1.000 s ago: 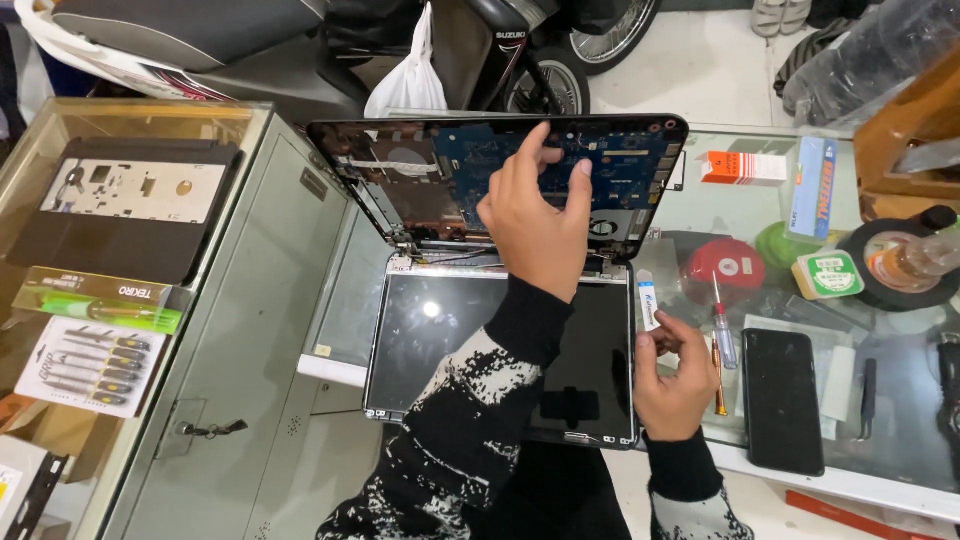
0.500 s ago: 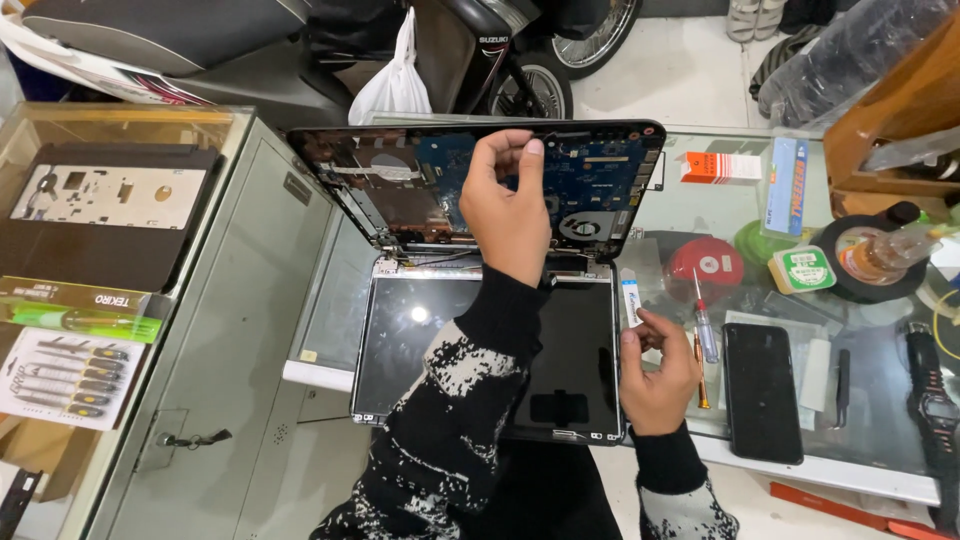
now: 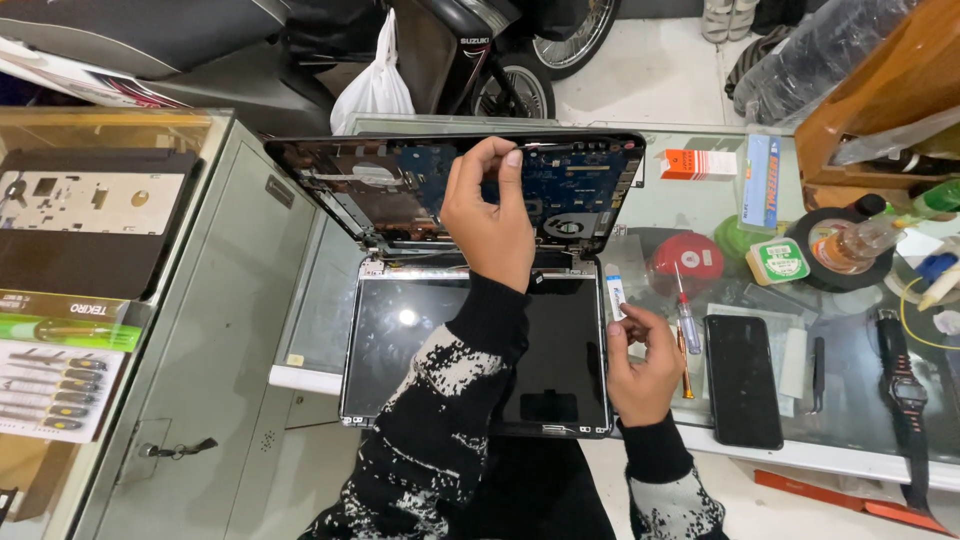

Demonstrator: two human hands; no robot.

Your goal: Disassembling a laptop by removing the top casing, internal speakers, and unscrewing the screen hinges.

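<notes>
left hand [image 3: 488, 215] up on the opened laptop base [image 3: 400, 185], thumb and forefinger pinched together at the top rim near the blue motherboard [image 3: 570, 180]; what sits between the fingertips is too small to tell. the base stands tilted upright at the far side of the glass counter [image 3: 650, 215], insides facing the camera, fan [image 3: 568, 226] low on its right part. hinged below it lies the laptop screen [image 3: 410, 335], flat, glass up, dark, reaching to the near edge of the counter and overhanging it a bit; the left forearm in a black-and-white sleeve [image 3: 440, 400] crosses over the screen.

right hand [image 3: 640, 365] rests at the screen's right edge, near the counter's near edge, fingers curled loosely; cannot tell whether it grips anything. just beside it a red-handled screwdriver [image 3: 686, 320] and a thin orange tool [image 3: 683, 365] lie on the glass, a small white tube [image 3: 614, 290] just left of them. a black phone [image 3: 742, 380] lies face up to the right, near the front edge. further right a wristwatch [image 3: 905, 385]. toward the far edge: red round tin [image 3: 690, 260], orange-white box [image 3: 697, 164], black tape roll [image 3: 835, 255]. left of the counter, a grey cabinet [image 3: 200, 330] with a black laptop palmrest cover [image 3: 90, 215] under its glass top.
</notes>
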